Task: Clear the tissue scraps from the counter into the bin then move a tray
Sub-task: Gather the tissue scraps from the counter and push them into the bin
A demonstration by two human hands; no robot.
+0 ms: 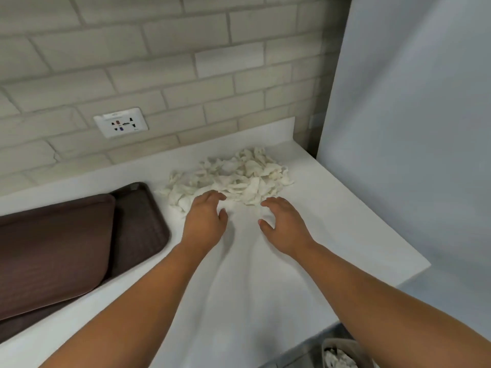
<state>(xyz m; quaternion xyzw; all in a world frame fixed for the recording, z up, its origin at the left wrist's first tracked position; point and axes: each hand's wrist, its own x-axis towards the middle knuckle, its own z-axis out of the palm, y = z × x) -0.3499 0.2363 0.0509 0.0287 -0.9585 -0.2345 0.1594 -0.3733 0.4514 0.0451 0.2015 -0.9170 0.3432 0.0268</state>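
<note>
Both hands are spread and hold nothing: the left hand (pixel 206 216) has its fingertips at the near edge of the tissue scraps (pixel 233 176), while the right hand (pixel 283 224) hovers just short. The heap stretches left to right directly ahead on the counter (pixel 332 221).

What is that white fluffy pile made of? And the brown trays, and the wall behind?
The pile looks like torn tissue paper: thin, soft, crinkled white strips with ragged edges. The brown trays seem to be hard plastic, matte, with a fine bumpy texture and rounded rims. The wall looks like pale brick or brick-shaped tile with sunken joints; which one is hard to tell.
</note>
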